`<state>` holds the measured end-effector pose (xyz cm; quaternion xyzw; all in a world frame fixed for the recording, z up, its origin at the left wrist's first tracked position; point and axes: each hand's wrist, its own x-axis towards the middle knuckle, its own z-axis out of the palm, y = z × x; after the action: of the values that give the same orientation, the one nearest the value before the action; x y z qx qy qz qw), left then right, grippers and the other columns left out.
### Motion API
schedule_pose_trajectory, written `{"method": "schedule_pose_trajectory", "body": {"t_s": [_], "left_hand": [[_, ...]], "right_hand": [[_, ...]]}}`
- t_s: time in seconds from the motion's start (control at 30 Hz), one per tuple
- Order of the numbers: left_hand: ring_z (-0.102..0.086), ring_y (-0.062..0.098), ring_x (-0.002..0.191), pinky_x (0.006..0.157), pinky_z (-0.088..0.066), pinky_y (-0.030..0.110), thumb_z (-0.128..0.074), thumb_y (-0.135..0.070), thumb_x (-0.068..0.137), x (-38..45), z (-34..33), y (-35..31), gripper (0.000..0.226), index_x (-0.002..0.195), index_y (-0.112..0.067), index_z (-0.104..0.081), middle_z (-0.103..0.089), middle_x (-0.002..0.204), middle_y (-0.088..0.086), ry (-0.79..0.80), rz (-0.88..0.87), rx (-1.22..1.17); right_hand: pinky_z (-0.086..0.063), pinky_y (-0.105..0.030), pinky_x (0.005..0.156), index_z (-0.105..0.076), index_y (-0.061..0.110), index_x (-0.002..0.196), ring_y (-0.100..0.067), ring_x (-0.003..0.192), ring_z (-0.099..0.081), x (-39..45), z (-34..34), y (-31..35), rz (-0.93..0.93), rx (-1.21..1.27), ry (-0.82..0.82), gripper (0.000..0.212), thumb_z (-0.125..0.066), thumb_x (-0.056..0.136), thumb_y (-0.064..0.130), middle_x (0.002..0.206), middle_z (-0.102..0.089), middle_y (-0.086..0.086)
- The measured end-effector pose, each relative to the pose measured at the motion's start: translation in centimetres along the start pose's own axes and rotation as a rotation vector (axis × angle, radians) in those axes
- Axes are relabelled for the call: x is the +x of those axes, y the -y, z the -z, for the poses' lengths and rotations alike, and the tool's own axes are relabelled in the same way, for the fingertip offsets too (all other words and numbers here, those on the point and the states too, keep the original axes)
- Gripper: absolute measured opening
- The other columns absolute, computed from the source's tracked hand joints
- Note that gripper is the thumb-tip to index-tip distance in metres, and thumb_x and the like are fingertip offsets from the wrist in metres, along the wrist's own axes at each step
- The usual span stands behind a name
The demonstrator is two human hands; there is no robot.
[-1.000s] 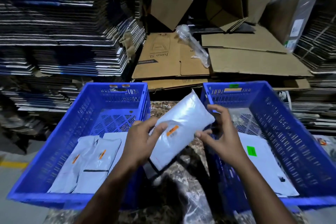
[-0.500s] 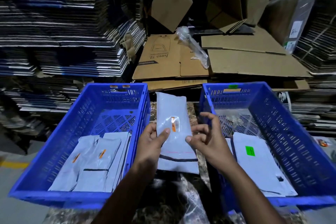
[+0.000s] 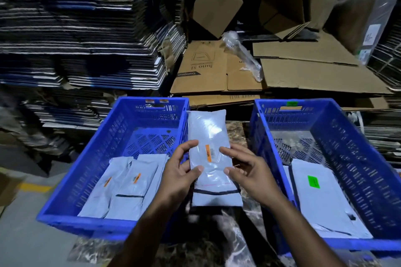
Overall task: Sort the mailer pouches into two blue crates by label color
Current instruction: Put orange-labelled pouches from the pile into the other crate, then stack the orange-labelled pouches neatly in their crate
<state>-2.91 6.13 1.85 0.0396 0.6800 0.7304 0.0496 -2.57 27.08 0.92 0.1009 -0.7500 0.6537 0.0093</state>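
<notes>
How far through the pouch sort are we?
Done: at least two orange-label pouches lie in the left crate, and a green-label pouch lies in the right crate. In hand: an orange-label pouch held between the crates by the left hand and right hand. Left: dropping it in the left crate. No waiting pile is clearly visible.
</notes>
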Motion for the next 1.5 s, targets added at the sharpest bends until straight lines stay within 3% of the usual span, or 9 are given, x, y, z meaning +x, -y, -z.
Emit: {"method": "schedule_pose_trajectory", "body": {"t_s": [0.17, 0.23, 0.33, 0.47, 0.63, 0.83, 1.0, 1.3, 1.5], "left_hand": [[-0.063, 0.006, 0.115, 0.094, -0.051, 0.021, -0.057, 0.009, 0.091, -1.2, 4.6, -1.3, 0.064, 0.137, -0.035, -0.049, -0.058, 0.138, -0.011, -0.028, -0.037, 0.131], [-0.064, -0.007, 0.101, 0.078, -0.047, 0.006, -0.056, 0.011, 0.09, -1.1, 7.4, -1.5, 0.064, 0.137, -0.032, -0.05, -0.051, 0.143, -0.012, -0.13, -0.034, 0.154], [-0.055, 0.003, 0.057, 0.051, -0.043, 0.013, -0.052, 0.016, 0.087, -0.4, 12.9, -0.6, 0.068, 0.135, -0.033, -0.053, -0.056, 0.135, -0.004, -0.298, 0.021, 0.147], [-0.039, 0.012, 0.045, 0.04, -0.032, 0.02, -0.05, 0.016, 0.083, 0.3, 18.2, 2.0, 0.072, 0.13, -0.039, -0.053, -0.052, 0.133, -0.006, -0.365, 0.209, 0.256], [-0.064, 0.017, 0.084, 0.076, -0.054, 0.034, -0.066, -0.013, 0.062, 0.2, 20.9, 5.8, 0.072, 0.124, -0.046, -0.048, -0.061, 0.125, 0.005, -0.112, 0.383, 0.595], [-0.055, 0.028, 0.113, 0.075, -0.035, 0.022, -0.071, -0.007, 0.073, 1.5, 20.8, 6.4, 0.087, 0.148, -0.022, -0.031, -0.057, 0.124, 0.015, 0.081, 0.451, 1.023], [-0.04, 0.029, 0.133, 0.109, -0.033, 0.034, -0.076, -0.024, 0.075, 1.7, 21.0, 6.8, 0.088, 0.151, -0.025, -0.03, -0.044, 0.143, 0.011, 0.061, 0.399, 1.149], [-0.034, 0.023, 0.138, 0.113, -0.027, 0.033, -0.079, -0.033, 0.075, 2.5, 17.2, 7.2, 0.084, 0.147, -0.02, -0.037, -0.04, 0.151, -0.001, 0.102, 0.075, 1.165], [-0.036, 0.025, 0.136, 0.111, -0.028, 0.034, -0.079, -0.027, 0.077, 1.5, 12.6, 7.1, 0.084, 0.149, -0.021, -0.036, -0.042, 0.15, 0.0, 0.095, -0.026, 1.137]], "right_hand": [[-0.051, -0.014, 0.084, -0.063, 0.022, 0.131, 0.016, 0.112, -0.054, 1.6, -5.9, 0.0, -0.028, 0.06, 0.028, 0.048, -0.069, 0.089, -0.001, 0.139, -0.054, 0.009], [-0.051, -0.014, 0.075, -0.058, 0.018, 0.136, 0.008, 0.086, -0.063, 2.2, -8.4, -0.2, -0.039, 0.077, 0.076, 0.052, -0.069, 0.089, -0.001, 0.114, -0.068, 0.003], [-0.05, -0.012, 0.076, -0.057, 0.026, 0.137, -0.008, 0.088, -0.067, 3.5, -11.6, -1.7, -0.057, -0.18, 0.103, 0.053, -0.074, 0.088, 0.015, 0.108, -0.07, -0.001], [-0.033, 0.002, 0.082, -0.068, 0.015, 0.124, -0.009, 0.102, -0.06, 3.8, -14.6, -3.2, -0.032, -0.563, 0.106, 0.047, -0.08, 0.079, 0.023, 0.118, -0.062, 0.002], [-0.036, 0.004, 0.076, -0.072, 0.015, 0.116, -0.004, 0.083, -0.06, 3.5, -15.9, -3.8, -0.075, -0.554, 0.008, 0.044, -0.084, 0.074, 0.021, 0.116, -0.06, 0.004], [-0.04, -0.022, 0.056, -0.058, 0.033, 0.107, -0.009, 0.061, -0.058, 2.9, -17.3, -3.6, -0.185, -0.539, -0.074, 0.049, -0.085, 0.066, 0.035, 0.09, -0.064, 0.006], [-0.036, -0.022, 0.061, -0.062, 0.028, 0.104, -0.011, 0.063, -0.057, 2.8, -18.3, -4.1, -0.127, -0.557, -0.172, 0.038, -0.075, 0.07, 0.018, 0.094, -0.067, 0.008], [-0.047, -0.026, 0.064, -0.072, 0.025, 0.102, -0.017, 0.062, -0.061, 0.5, -13.1, -4.7, -0.19, -0.589, -0.383, 0.036, -0.075, 0.069, 0.009, 0.071, -0.064, 0.005], [-0.053, -0.03, 0.071, -0.074, 0.022, 0.104, -0.017, 0.067, -0.063, -2.3, -7.7, -5.1, -0.217, -0.601, -0.427, 0.037, -0.077, 0.07, 0.007, 0.077, -0.066, 0.004]]}}
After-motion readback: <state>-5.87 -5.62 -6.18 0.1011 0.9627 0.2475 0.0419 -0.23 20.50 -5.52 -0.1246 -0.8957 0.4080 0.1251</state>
